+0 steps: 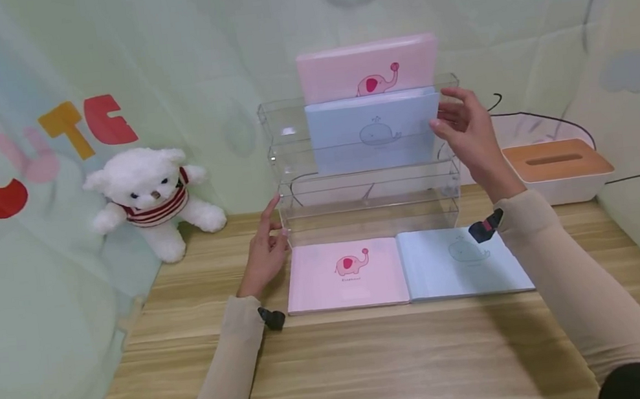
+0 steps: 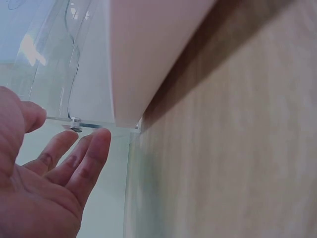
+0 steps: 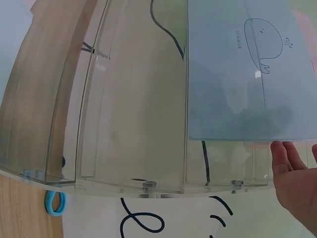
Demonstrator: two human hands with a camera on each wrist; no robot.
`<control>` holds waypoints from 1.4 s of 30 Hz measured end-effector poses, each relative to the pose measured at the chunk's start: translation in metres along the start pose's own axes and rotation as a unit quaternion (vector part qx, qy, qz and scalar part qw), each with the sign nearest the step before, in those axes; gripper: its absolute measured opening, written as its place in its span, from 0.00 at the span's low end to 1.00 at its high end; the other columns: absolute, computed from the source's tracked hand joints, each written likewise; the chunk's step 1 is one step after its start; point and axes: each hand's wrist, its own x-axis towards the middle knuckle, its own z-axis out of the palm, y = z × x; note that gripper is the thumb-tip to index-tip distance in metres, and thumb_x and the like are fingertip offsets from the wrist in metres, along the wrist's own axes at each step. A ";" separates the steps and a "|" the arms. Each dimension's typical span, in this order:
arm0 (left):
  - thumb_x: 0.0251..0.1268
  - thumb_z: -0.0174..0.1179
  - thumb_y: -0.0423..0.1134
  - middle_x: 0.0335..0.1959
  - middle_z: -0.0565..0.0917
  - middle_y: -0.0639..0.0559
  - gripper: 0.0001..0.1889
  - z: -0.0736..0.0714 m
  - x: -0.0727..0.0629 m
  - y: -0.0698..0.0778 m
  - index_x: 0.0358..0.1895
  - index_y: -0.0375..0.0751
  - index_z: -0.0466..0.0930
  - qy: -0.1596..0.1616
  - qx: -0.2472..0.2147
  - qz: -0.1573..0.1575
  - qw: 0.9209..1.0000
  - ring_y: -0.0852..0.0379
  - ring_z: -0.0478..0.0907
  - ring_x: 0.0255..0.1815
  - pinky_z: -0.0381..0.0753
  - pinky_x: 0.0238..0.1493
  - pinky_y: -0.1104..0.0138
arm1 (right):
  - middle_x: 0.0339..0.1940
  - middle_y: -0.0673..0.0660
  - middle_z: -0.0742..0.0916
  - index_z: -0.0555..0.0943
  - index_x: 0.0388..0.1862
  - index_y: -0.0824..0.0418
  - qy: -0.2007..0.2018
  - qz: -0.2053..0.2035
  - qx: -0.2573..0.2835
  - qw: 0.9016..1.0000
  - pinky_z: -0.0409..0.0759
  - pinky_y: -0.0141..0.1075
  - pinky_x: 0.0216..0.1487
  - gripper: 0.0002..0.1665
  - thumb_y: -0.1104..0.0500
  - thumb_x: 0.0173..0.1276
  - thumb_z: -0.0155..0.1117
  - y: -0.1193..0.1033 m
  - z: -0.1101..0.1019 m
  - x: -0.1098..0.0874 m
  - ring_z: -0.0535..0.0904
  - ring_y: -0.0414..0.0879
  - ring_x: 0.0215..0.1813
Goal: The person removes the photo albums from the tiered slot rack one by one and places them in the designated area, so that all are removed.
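A clear acrylic tiered rack stands on the table. In an upper tier a blue whale booklet stands upright, with a pink elephant booklet behind and above it. My right hand is at the blue booklet's right edge; in the right wrist view its fingertips touch that edge. Beside the rack's left end is my left hand, fingers extended, with fingertips at the clear side panel. Flat before the rack lie another pink elephant booklet and another blue whale booklet, side by side.
A white plush bear in a striped top sits at the back left. To the right of the rack stands a white tissue box with a wooden lid. A patterned cloth backdrop hangs behind the wooden table.
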 end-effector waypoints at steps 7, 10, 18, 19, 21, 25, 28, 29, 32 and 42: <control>0.85 0.51 0.34 0.57 0.78 0.37 0.42 0.001 0.000 0.001 0.83 0.87 0.48 0.000 -0.001 -0.008 1.000 0.48 0.85 0.34 0.86 0.40 0.64 | 0.75 0.63 0.78 0.65 0.83 0.45 0.006 -0.022 -0.001 1.000 0.76 0.46 0.79 0.35 0.57 0.82 0.63 0.001 0.003 0.004 0.77 0.52 0.72; 0.85 0.51 0.34 0.57 0.79 0.37 0.42 0.001 0.001 0.001 0.83 0.87 0.48 0.000 0.003 -0.006 1.000 0.47 0.85 0.35 0.86 0.41 0.63 | 0.74 0.63 0.79 0.66 0.82 0.44 0.008 -0.036 -0.004 0.999 0.77 0.46 0.78 0.35 0.58 0.82 0.64 0.002 0.004 0.007 0.78 0.50 0.70; 0.85 0.51 0.34 0.57 0.80 0.37 0.42 0.001 0.002 0.002 0.84 0.86 0.48 0.000 0.008 0.000 1.000 0.45 0.86 0.35 0.86 0.41 0.62 | 0.75 0.61 0.82 0.71 0.80 0.43 -0.005 -0.048 -0.003 0.999 0.79 0.45 0.77 0.31 0.58 0.82 0.63 0.000 0.005 0.014 0.81 0.48 0.68; 0.85 0.51 0.34 0.57 0.80 0.36 0.42 0.001 0.002 0.002 0.84 0.86 0.48 0.001 0.008 0.000 1.000 0.46 0.86 0.35 0.86 0.41 0.61 | 0.76 0.60 0.81 0.73 0.79 0.44 -0.008 -0.050 -0.002 0.999 0.78 0.44 0.77 0.30 0.57 0.82 0.63 0.000 0.006 0.016 0.81 0.49 0.69; 0.85 0.51 0.34 0.57 0.80 0.37 0.42 0.001 0.001 0.001 0.84 0.87 0.48 0.002 0.007 0.000 1.000 0.46 0.86 0.34 0.86 0.42 0.60 | 0.77 0.58 0.81 0.75 0.77 0.46 -0.013 -0.055 0.004 0.998 0.78 0.45 0.78 0.28 0.57 0.82 0.64 0.001 0.008 0.018 0.80 0.50 0.72; 0.85 0.51 0.34 0.57 0.80 0.36 0.42 0.001 0.000 -0.001 0.84 0.86 0.48 0.006 0.004 0.002 1.000 0.48 0.85 0.34 0.86 0.41 0.62 | 0.74 0.56 0.83 0.80 0.73 0.50 -0.013 -0.053 0.034 0.998 0.78 0.37 0.74 0.24 0.56 0.81 0.65 0.004 0.011 0.025 0.81 0.47 0.69; 0.85 0.51 0.33 0.57 0.80 0.36 0.42 0.002 -0.001 -0.002 0.84 0.84 0.49 0.009 0.002 0.004 1.000 0.49 0.85 0.33 0.86 0.40 0.64 | 0.68 0.55 0.86 0.83 0.70 0.50 -0.006 -0.041 0.068 0.997 0.77 0.33 0.66 0.22 0.56 0.80 0.66 0.005 0.012 0.030 0.80 0.44 0.62; 0.84 0.52 0.33 0.56 0.80 0.36 0.42 0.002 -0.001 -0.003 0.85 0.83 0.49 0.009 0.002 0.005 1.000 0.49 0.85 0.33 0.86 0.39 0.64 | 0.66 0.54 0.87 0.84 0.69 0.50 -0.004 -0.035 0.079 0.996 0.76 0.32 0.64 0.21 0.56 0.80 0.67 0.004 0.012 0.031 0.80 0.44 0.60; 0.85 0.52 0.33 0.56 0.80 0.36 0.41 0.002 -0.001 -0.002 0.85 0.83 0.49 0.008 0.002 0.006 1.000 0.50 0.85 0.33 0.86 0.39 0.64 | 0.61 0.51 0.90 0.86 0.66 0.51 0.001 -0.024 0.102 0.995 0.75 0.34 0.63 0.19 0.57 0.79 0.67 0.003 0.012 0.034 0.80 0.43 0.59; 0.85 0.51 0.34 0.56 0.80 0.37 0.41 0.001 0.000 -0.002 0.84 0.85 0.48 0.004 0.002 0.006 1.000 0.49 0.85 0.33 0.85 0.39 0.65 | 0.55 0.48 0.92 0.89 0.62 0.52 -0.004 0.000 0.136 0.991 0.77 0.36 0.65 0.17 0.56 0.77 0.69 0.002 0.010 0.039 0.82 0.45 0.60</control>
